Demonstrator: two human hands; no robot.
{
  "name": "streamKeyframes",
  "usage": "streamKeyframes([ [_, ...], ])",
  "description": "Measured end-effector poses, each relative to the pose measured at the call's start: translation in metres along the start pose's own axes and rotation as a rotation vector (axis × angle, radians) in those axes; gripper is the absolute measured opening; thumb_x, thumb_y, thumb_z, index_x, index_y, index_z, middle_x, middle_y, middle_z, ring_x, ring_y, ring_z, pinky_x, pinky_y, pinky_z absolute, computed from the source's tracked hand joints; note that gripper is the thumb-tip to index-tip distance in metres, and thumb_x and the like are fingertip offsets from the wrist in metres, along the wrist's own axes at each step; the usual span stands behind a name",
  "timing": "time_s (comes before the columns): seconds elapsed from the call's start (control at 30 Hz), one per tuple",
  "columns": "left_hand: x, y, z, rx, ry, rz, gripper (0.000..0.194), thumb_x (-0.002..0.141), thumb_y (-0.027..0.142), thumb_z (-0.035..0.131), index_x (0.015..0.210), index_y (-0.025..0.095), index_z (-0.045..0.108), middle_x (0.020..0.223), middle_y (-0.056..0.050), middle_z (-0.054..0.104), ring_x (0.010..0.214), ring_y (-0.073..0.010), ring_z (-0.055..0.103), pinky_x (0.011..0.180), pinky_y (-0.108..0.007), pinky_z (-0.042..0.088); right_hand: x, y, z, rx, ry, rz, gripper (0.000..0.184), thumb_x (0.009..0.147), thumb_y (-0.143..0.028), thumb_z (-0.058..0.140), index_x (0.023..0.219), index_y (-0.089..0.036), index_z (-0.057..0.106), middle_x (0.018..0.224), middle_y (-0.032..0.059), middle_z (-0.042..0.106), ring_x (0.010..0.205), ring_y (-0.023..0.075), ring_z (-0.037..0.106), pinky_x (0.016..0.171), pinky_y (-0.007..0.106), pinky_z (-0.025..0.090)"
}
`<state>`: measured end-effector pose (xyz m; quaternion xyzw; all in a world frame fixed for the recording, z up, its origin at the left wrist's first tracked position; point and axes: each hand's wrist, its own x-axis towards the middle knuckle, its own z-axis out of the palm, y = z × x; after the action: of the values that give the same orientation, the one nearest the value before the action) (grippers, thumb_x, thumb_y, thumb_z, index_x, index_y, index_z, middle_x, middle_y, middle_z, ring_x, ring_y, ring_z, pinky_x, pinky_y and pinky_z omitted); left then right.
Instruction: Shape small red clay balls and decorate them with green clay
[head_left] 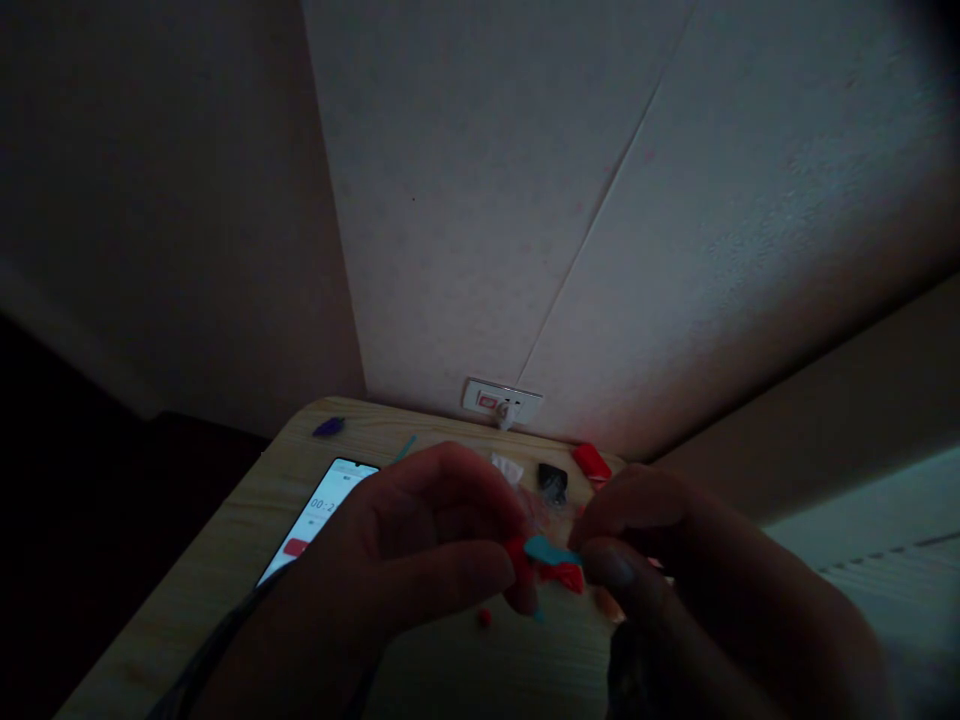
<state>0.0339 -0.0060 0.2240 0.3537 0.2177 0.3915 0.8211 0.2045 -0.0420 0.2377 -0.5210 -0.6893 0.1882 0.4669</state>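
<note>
My left hand is closed, its thumb and fingers pinching a small red lump that looks like modelling clay. My right hand pinches the narrow end of a flat teal piece between thumb and index finger. The teal piece's wider end meets the red lump; whether it is stuck on or only touching I cannot tell. Below it shows a shiny red wrapped piece, and a small teal tip pokes out under my left fingers. A small red ball lies on the wooden table.
A lit phone showing a timer lies left of my left hand. Farther back are a purple piece, a thin teal stick, a black packet and a red packet. A wall socket with a plug sits behind the table.
</note>
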Motion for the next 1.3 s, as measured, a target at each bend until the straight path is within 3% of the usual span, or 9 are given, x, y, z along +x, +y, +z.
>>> streamKeyframes([
  [0.3, 0.0021, -0.0013, 0.0002, -0.008, -0.024, 0.033, 0.008, 0.076, 0.014, 0.071, 0.078, 0.021, 0.069, 0.075, 0.006, 0.069, 0.067, -0.0056, 0.062, 0.062, -0.013, 0.045, 0.0029, 0.0018, -0.0012, -0.051, -0.009, -0.093, 0.019, 0.086, -0.034, 0.056, 0.069, -0.025, 0.057, 0.053, -0.0072, 0.057, 0.04, 0.0062, 0.05, 0.036, 0.013, 0.037],
  [0.63, 0.002, -0.0043, -0.0019, 0.043, 0.0, 0.0, 0.01, 0.073, 0.024, 0.075, 0.082, 0.024, 0.07, 0.078, 0.004, 0.071, 0.072, -0.0079, 0.064, 0.06, -0.012, 0.046, -0.0033, 0.0014, 0.0013, 0.021, 0.056, 0.003, 0.017, 0.086, -0.036, 0.055, 0.075, -0.025, 0.062, 0.06, -0.0024, 0.063, 0.053, 0.0112, 0.063, 0.042, 0.015, 0.046],
  [0.87, 0.0027, -0.0042, 0.0018, 0.041, 0.047, -0.021, 0.005, 0.07, 0.022, 0.076, 0.072, 0.021, 0.072, 0.072, 0.003, 0.072, 0.067, -0.0088, 0.063, 0.062, -0.016, 0.045, -0.0049, 0.0008, -0.0008, 0.07, 0.137, 0.078, 0.012, 0.082, -0.038, 0.062, 0.081, -0.026, 0.062, 0.067, -0.0009, 0.066, 0.056, 0.0124, 0.065, 0.042, 0.014, 0.05],
  [1.07, 0.0024, -0.0039, 0.0008, 0.047, 0.059, -0.063, 0.009, 0.067, 0.022, 0.078, 0.074, 0.022, 0.072, 0.073, 0.003, 0.072, 0.069, -0.0112, 0.064, 0.062, -0.019, 0.044, -0.0035, 0.0017, -0.0043, 0.028, 0.093, 0.031, 0.008, 0.082, -0.034, 0.062, 0.078, -0.027, 0.063, 0.064, -0.0031, 0.066, 0.054, 0.0106, 0.064, 0.042, 0.012, 0.048],
  [1.3, 0.0047, -0.0063, -0.0023, 0.002, -0.005, -0.028, 0.008, 0.072, 0.021, 0.076, 0.079, 0.022, 0.071, 0.071, 0.005, 0.069, 0.066, -0.0071, 0.063, 0.065, -0.016, 0.045, -0.003, -0.0008, -0.0015, 0.049, 0.085, 0.044, 0.007, 0.082, -0.031, 0.062, 0.077, -0.026, 0.063, 0.064, -0.0035, 0.066, 0.054, 0.0095, 0.063, 0.045, 0.011, 0.05],
])
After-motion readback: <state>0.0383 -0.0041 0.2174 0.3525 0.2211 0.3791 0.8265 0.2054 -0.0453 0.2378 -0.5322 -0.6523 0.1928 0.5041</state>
